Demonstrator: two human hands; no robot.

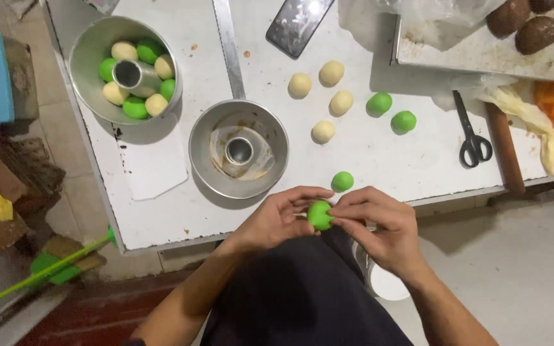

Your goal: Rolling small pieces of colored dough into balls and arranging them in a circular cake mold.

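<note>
Smooth round bright-green dough ball (319, 214)

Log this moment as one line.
both hands pinch round green dough ball | empty metal ring pan ahead | filled metal ring pan far left

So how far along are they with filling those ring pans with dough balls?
One ring pan already holds green and cream balls around its tube. The left hand and right hand together hold a green dough ball. The second ring pan is empty, and four cream balls and three green balls lie loose on the table.
</note>
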